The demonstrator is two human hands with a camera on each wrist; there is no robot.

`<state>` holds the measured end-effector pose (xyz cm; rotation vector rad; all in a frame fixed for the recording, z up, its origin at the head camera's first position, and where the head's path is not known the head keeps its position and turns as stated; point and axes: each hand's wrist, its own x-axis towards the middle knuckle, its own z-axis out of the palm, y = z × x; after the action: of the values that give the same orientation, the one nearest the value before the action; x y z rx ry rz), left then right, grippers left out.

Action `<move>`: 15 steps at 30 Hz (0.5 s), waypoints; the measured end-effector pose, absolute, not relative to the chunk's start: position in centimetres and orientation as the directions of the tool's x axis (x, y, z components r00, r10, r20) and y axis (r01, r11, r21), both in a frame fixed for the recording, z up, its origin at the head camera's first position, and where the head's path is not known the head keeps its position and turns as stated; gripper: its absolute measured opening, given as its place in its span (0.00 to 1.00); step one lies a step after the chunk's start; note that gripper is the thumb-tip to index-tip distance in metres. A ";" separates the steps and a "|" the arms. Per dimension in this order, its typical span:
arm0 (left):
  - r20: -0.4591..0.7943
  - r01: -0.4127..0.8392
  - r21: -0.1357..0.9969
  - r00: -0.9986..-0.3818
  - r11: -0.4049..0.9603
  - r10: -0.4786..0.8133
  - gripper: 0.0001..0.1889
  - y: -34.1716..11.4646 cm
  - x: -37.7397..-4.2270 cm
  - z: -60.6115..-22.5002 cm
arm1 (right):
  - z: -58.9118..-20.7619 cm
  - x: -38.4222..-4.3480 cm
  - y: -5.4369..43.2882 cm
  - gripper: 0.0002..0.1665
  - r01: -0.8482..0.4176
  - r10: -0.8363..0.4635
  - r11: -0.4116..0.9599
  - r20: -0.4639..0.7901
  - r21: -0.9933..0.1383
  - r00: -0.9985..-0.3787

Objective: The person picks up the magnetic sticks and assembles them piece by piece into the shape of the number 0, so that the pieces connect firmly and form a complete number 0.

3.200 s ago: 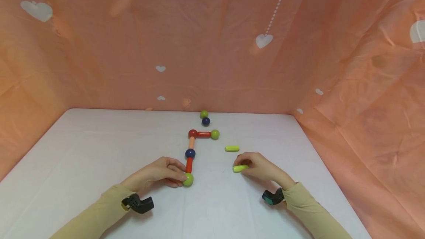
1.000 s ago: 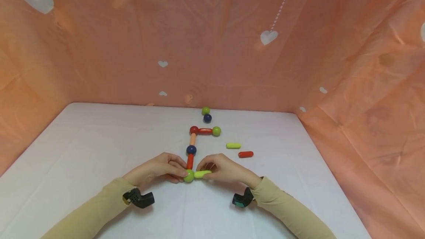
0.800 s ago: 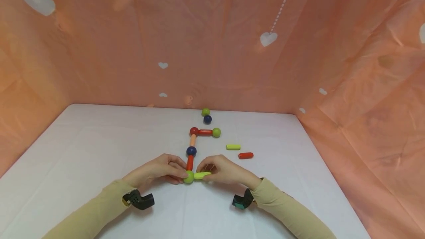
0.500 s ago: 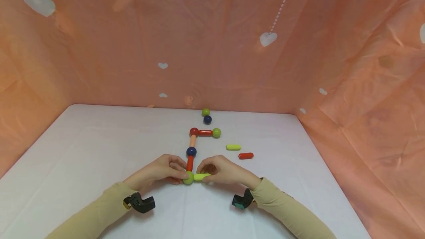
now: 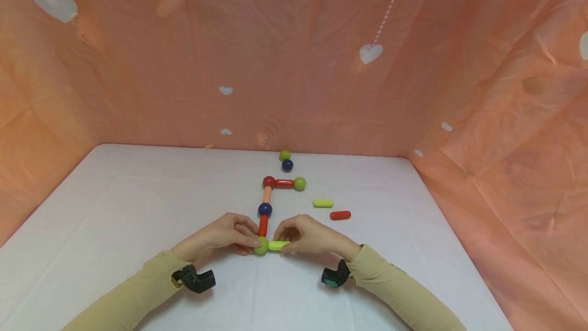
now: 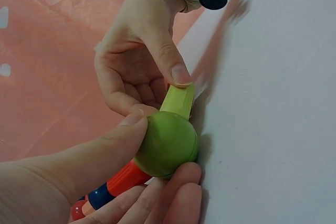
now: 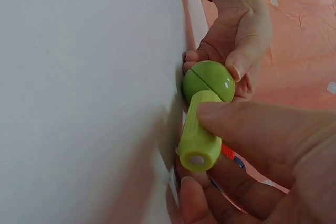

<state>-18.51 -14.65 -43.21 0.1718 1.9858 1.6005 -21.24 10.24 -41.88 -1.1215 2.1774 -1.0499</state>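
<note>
My left hand [image 5: 219,235] pinches a green ball [image 6: 168,145] between thumb and fingers, close over the white tabletop. Behind that ball runs a joined chain: a red rod [image 5: 263,226], a dark blue ball [image 5: 265,209], a peach rod [image 5: 267,195] and a red ball [image 5: 268,182]. There the chain turns right into another red rod [image 5: 284,184] ending in a second green ball [image 5: 300,183]. With thumb and fingers, my right hand [image 5: 314,235] grips a yellow-green magnetic rod [image 7: 198,137]. Its far end meets the held ball; a silvery disc shows at its near end.
Right of the chain lie a loose yellow-green rod [image 5: 323,204] and a loose red rod [image 5: 340,215]. Farther back, a green ball [image 5: 285,155] and a dark blue ball [image 5: 287,165] sit close together. An orange curtain [image 5: 294,65] with pale hearts surrounds the white table [image 5: 138,193].
Since the oldest frame, my right hand has carried the yellow-green rod left to the held green ball, uncovering the loose red rod. During the last second, both hands have barely moved.
</note>
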 end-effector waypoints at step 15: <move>-0.360 -0.263 0.926 -0.829 0.271 0.427 0.21 -14.6 -18.6 -43.2 | -39.3 -23.7 12.0 0.21 -0.505 -0.855 0.339 -0.036 -0.794 -0.517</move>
<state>-18.58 -14.58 -43.19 0.1479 1.9875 1.6066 -23.66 11.95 -39.30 -1.1911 2.1576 -1.0384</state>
